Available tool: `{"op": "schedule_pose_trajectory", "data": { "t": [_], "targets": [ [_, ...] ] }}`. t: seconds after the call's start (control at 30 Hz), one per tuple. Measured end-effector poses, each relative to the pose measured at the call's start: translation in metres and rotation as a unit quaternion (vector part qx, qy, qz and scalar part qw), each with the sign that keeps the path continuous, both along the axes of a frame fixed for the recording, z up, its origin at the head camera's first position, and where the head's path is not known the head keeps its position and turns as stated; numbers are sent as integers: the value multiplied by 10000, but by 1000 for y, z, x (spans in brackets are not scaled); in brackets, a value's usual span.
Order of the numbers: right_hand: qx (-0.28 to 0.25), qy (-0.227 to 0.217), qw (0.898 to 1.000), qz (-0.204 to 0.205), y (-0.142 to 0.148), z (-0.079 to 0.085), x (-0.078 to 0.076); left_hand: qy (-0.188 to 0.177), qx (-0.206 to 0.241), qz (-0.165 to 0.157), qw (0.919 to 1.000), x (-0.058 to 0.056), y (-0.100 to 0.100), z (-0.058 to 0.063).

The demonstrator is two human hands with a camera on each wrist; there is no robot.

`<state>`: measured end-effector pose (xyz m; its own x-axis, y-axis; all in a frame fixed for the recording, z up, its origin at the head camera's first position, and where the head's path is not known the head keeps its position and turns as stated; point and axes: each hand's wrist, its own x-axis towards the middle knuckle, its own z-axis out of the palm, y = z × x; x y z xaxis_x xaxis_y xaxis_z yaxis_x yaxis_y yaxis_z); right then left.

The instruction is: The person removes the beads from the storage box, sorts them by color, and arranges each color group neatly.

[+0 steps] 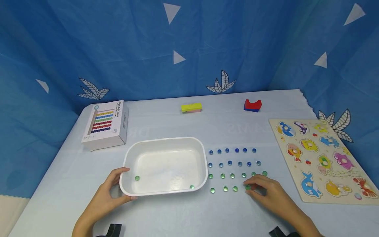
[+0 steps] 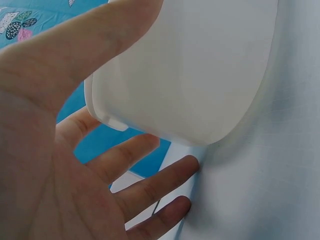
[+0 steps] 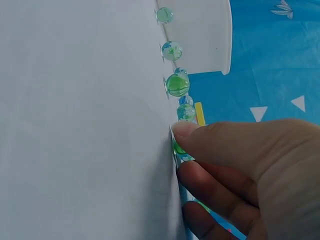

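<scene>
My left hand (image 1: 108,191) holds the left end of a white plastic tub (image 1: 165,140), index finger at the left rim and thumb at the near corner. In the left wrist view the other fingers spread beside the tub wall (image 2: 190,75). Two green glass marbles lie inside, one being the marble (image 1: 137,178) at the left. My right hand (image 1: 270,192) pinches a green marble (image 1: 247,187) between thumb and index finger at the right end of the nearest row. Rows of green marbles (image 1: 232,175) and blue marbles (image 1: 237,150) lie right of the tub.
A boxed toy (image 1: 108,123) stands at the back left. Yellow block (image 1: 191,107) and red arch block (image 1: 253,104) are at the back, each stacked over another piece. A sea-animal puzzle board (image 1: 314,171) lies on the right of the cloth-covered table (image 1: 189,217).
</scene>
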<state>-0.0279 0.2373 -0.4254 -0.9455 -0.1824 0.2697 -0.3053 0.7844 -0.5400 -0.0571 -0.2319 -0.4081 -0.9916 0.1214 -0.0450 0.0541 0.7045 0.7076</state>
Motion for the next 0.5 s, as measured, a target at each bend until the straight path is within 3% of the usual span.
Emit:
{"op": "schedule_pose_trajectory", "data": {
  "t": [0.5],
  "targets": [
    [85, -55, 9998, -163, -1, -1, 0, 3, -10, 3, 10000, 0, 0, 0]
  ]
}}
